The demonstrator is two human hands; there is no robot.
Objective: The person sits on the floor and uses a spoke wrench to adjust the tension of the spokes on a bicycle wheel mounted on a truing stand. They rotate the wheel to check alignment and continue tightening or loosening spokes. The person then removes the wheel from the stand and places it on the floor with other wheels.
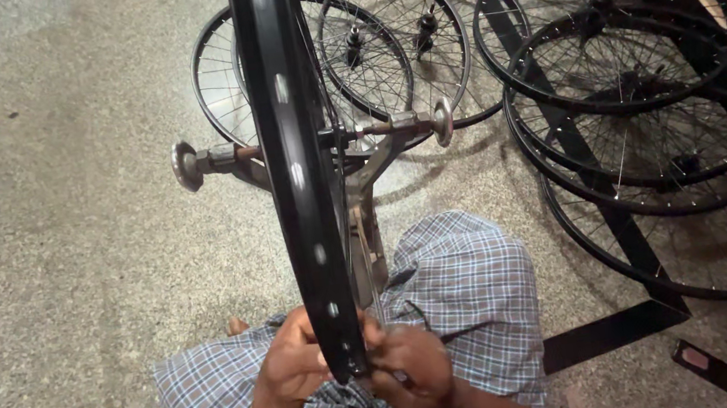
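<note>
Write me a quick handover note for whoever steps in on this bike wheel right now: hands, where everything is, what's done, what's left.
Left hand: on the left side of the black rim, at its near edge.
Right hand: on the right side of the same spot, fingers pinched by the spokes; whether it holds a tool cannot be seen.
The wheel stands upright in the truing stand, axle between the two knobs.
Done: wheel mounted.
Left: cannot tell how far the spoke work has got.
Other spoked wheels lie on the floor to the right.

A glossy black metal wheel rim [299, 175] with thin wire spokes sits on a dull, worn metal stand [361, 186]. Checked woven cloth [458, 285] covers the lap above a rough, speckled stone floor [59, 235].
</note>
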